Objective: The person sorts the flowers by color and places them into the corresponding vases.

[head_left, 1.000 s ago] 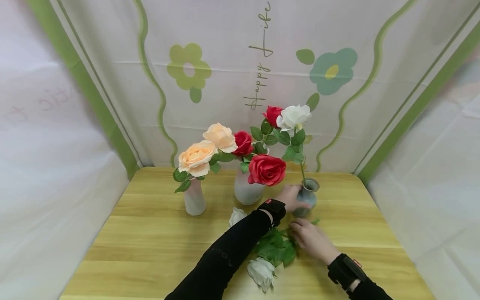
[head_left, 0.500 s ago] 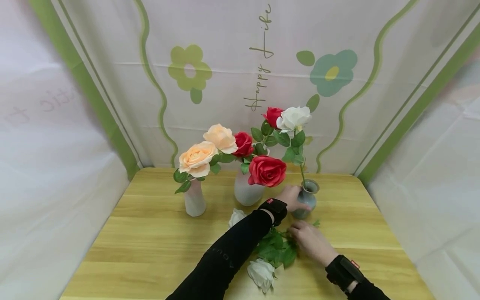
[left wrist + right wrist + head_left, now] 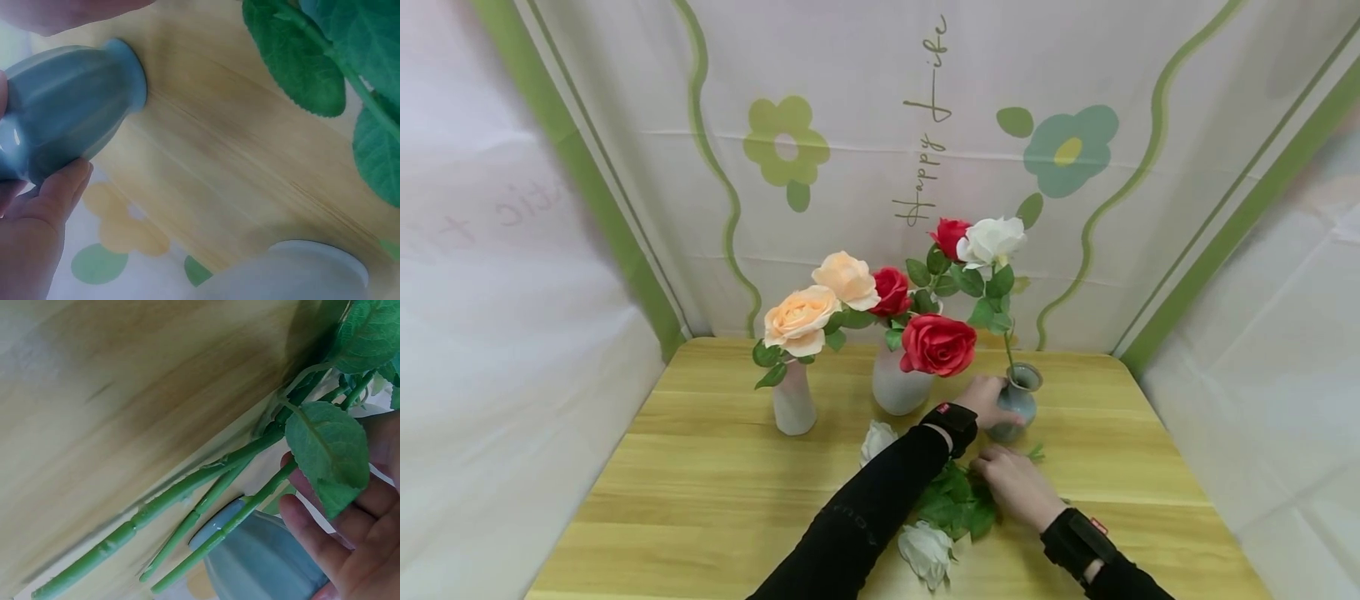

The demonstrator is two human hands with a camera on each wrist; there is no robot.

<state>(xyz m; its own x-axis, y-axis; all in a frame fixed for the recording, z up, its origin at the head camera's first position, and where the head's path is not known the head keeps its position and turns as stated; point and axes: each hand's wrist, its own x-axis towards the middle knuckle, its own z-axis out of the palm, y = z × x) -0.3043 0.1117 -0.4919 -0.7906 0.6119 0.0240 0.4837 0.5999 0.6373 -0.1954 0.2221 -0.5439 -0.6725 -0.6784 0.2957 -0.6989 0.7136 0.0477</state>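
My left hand (image 3: 987,402) grips the small blue-grey vase (image 3: 1017,406) around its body. In the left wrist view this vase (image 3: 72,94) is tilted, with fingers (image 3: 59,194) and thumb round it. One white rose (image 3: 992,242) stands in its mouth. My right hand (image 3: 1018,485) is low over the table at the green stems (image 3: 181,490) of white roses (image 3: 926,552) lying there. In the right wrist view its fingertips are right at one stem; a leaf (image 3: 328,450) hides part of the fingers, so I cannot tell whether they pinch it.
A white vase (image 3: 793,404) with peach roses (image 3: 799,319) stands at left. Behind my left forearm, a rounder white vase (image 3: 901,382) holds red roses (image 3: 938,344). Another white rose (image 3: 877,442) lies beside that forearm. A printed cloth (image 3: 850,183) hangs at the wooden table's back edge.
The right hand has shifted slightly left and toward me along the stems. The left hand stays on the vase. The head view has shifted a little.
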